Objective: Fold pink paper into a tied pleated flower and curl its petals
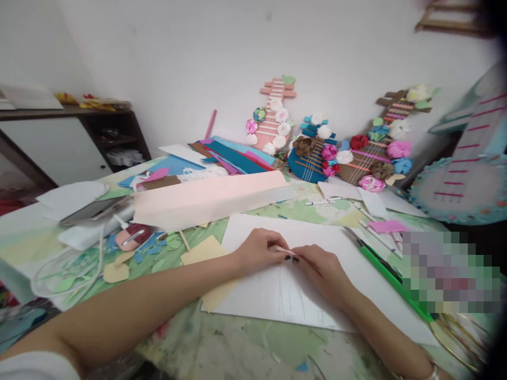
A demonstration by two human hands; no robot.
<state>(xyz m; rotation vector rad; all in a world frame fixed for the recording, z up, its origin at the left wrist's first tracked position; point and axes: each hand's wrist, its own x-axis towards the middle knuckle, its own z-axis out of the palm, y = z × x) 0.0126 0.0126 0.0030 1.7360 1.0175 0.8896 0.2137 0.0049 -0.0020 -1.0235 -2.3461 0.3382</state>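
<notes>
My left hand [259,250] and my right hand [322,272] meet over a large white sheet [285,295] lying on the paint-stained table [237,343]. Between the fingertips of both hands is a thin pale pink strip [282,249], pinched at each end. Both hands rest low on the sheet, fingers curled together. A long pale pink folded paper [206,200] lies just beyond the sheet.
Paper guitars decorated with paper flowers [317,153] lean against the back wall. Coloured foam sheets [233,155] are stacked behind. A phone with a white cable [95,211] lies at left. A green ruler [390,279] and pens [325,201] sit right of the sheet.
</notes>
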